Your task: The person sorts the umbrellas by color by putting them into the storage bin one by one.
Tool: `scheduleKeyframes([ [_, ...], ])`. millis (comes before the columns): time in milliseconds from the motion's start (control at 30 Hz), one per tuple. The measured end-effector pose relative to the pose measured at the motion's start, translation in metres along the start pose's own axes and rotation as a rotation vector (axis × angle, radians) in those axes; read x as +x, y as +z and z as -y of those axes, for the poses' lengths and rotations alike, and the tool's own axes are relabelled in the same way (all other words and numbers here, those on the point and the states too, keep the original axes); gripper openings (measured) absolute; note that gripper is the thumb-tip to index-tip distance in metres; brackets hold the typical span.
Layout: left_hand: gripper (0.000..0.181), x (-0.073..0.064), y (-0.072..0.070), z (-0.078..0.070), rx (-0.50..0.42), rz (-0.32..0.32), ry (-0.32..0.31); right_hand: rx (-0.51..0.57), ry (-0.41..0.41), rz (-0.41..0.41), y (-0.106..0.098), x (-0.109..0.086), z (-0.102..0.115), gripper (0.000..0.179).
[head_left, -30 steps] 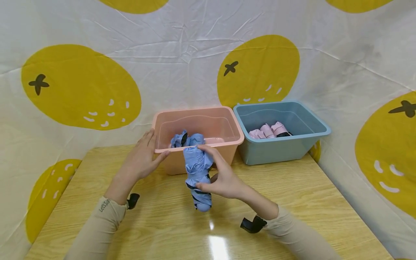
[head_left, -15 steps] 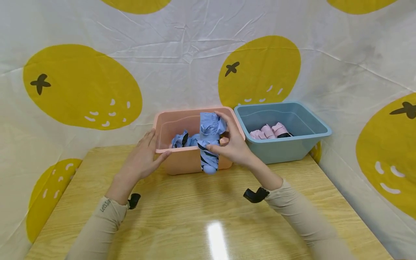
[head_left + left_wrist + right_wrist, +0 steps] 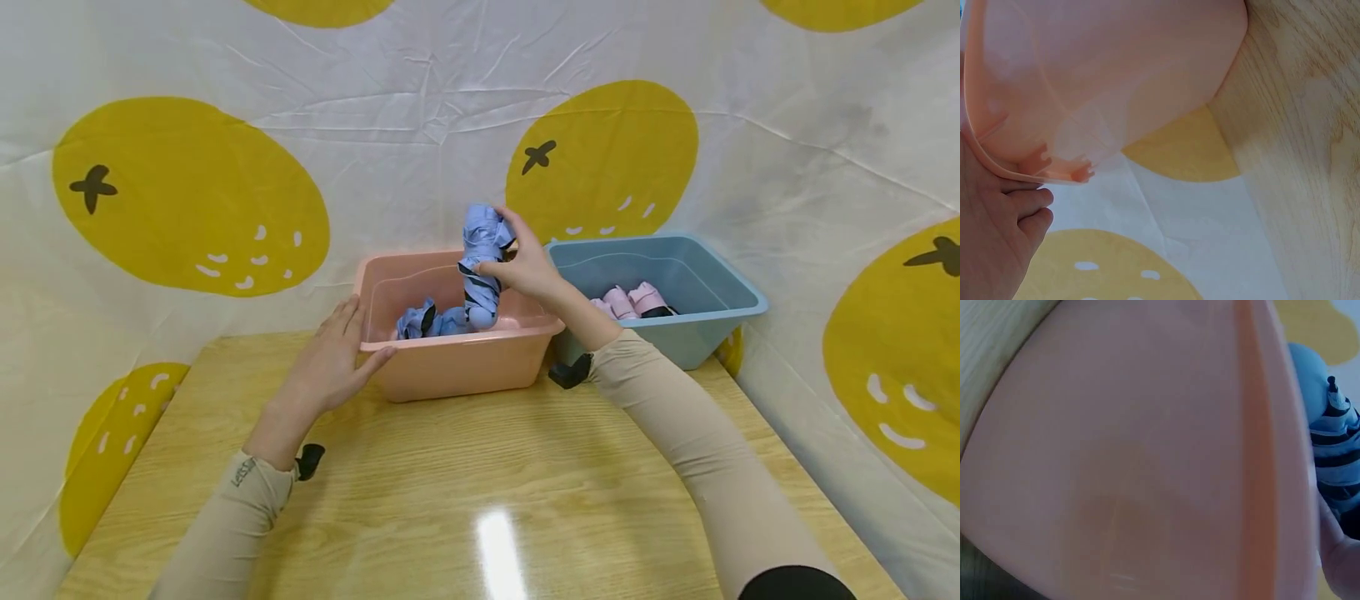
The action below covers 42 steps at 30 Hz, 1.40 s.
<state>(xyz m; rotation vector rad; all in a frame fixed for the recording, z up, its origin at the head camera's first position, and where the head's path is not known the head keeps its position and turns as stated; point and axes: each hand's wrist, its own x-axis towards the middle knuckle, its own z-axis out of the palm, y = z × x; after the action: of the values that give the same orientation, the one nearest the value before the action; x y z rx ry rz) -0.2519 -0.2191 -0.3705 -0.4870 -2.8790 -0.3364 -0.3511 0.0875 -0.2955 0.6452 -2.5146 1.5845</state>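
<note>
My right hand [image 3: 531, 265] holds a folded blue umbrella [image 3: 481, 237] with black stripes, thumb on one side and fingers on the other. The umbrella hangs upright over the pink bin [image 3: 461, 368], its rounded lower end below the rim level. More blue folded umbrellas [image 3: 429, 320] lie inside that bin. At the bin's front left corner, my left hand [image 3: 321, 367] rests against the rim with fairly straight fingers and the thumb spread along the front. In the right wrist view, the bin's wall hides most of the right hand, and the umbrella's round end [image 3: 1307, 381] shows past the rim.
A blue-grey bin [image 3: 667, 340] stands to the right, close beside the pink one, with several pale pink rolled bundles [image 3: 628, 302] inside. Both sit on a wooden table [image 3: 420, 492]. A white cloth with yellow fruit shapes [image 3: 191, 196] hangs behind.
My right hand has carried the umbrella up and away from me, from in front of the pink bin to above its inside. The left hand has stayed at the rim.
</note>
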Motion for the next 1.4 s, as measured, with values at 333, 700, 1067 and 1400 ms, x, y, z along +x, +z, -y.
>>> scheduleKeyframes([
  [333, 0.096, 0.000, -0.001, 0.001, 0.002, 0.007, -0.006, -0.193, 0.254, 0.231, 0.019, 0.038, -0.032, 0.091],
  [700, 0.096, 0.001, 0.000, 0.002, 0.003, 0.007, -0.005, -0.090, 0.552, 0.414, 0.036, 0.045, -0.062, 0.088],
  [1067, 0.097, 0.003, 0.002, 0.003, 0.001, -0.015, 0.002, -0.099, 0.646, 0.588, 0.047, 0.044, -0.072, 0.097],
  [1400, 0.097, 0.001, 0.001, 0.002, -0.006, -0.004, 0.006, -0.164, 0.647, 0.580, 0.047, 0.040, -0.071, 0.096],
])
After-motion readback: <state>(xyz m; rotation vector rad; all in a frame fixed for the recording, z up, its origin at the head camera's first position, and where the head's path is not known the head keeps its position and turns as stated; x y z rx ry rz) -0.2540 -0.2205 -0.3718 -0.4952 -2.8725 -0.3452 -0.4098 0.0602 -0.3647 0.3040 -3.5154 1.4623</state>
